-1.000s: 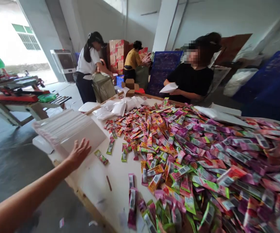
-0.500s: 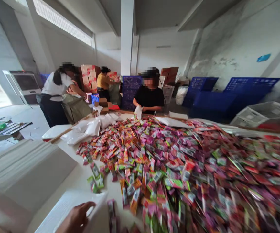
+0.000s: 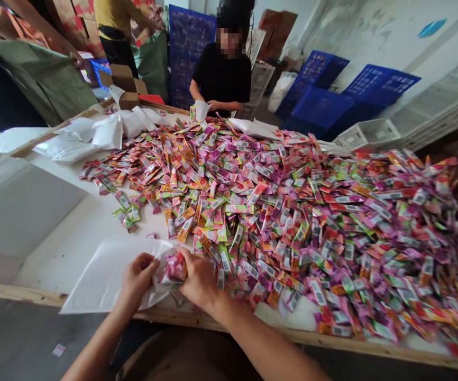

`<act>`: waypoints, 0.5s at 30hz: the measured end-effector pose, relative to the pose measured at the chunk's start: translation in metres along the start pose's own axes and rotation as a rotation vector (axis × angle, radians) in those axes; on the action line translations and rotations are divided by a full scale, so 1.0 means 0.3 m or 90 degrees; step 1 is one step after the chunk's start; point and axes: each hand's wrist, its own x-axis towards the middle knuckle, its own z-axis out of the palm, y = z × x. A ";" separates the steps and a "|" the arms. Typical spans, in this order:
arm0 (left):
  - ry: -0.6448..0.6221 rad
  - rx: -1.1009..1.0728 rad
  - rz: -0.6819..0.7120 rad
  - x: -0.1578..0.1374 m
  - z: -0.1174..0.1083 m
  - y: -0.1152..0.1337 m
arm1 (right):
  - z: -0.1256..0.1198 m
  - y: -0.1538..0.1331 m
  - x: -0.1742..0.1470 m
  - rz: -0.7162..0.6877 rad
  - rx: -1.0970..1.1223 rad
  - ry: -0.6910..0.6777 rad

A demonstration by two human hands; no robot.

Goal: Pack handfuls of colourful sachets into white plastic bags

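Observation:
A white plastic bag (image 3: 98, 270) lies near the table's front edge, its mouth turned to the right. My left hand (image 3: 138, 275) pinches the bag at its mouth. At that opening, my right hand (image 3: 199, 279) is closed around a bunch of small pink and red packets (image 3: 173, 267), which sit partly inside the mouth. A large pile of colourful stick-shaped packets (image 3: 253, 201) spreads from beside my right hand across the table. Some of the held packets are hidden behind the fingers.
Filled white bags (image 3: 108, 129) rest at the table's back left, and a white stack (image 3: 26, 206) stands at the left. Opposite me a person in black (image 3: 223, 79) holds a white bag. Blue crates (image 3: 320, 106) and a wooden table edge (image 3: 372, 346) are also there.
My view has tilted down. One hand was visible at the white bag before; now both hands are at its mouth, and the right holds packets there.

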 end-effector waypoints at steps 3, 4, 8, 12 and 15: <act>0.033 0.021 0.020 -0.005 -0.018 0.011 | 0.058 0.010 -0.034 -0.054 -0.148 -0.032; 0.039 0.043 0.035 -0.006 -0.014 0.019 | 0.066 0.002 -0.040 -0.066 -0.193 -0.049; 0.031 0.180 0.105 -0.015 0.017 0.089 | 0.050 -0.042 -0.002 -0.074 -0.257 -0.136; 0.003 0.296 0.197 -0.062 0.009 0.149 | 0.016 -0.058 0.096 0.005 -0.234 -0.243; 0.085 0.428 0.255 -0.095 -0.020 0.103 | 0.028 -0.077 0.127 0.095 -0.238 -0.297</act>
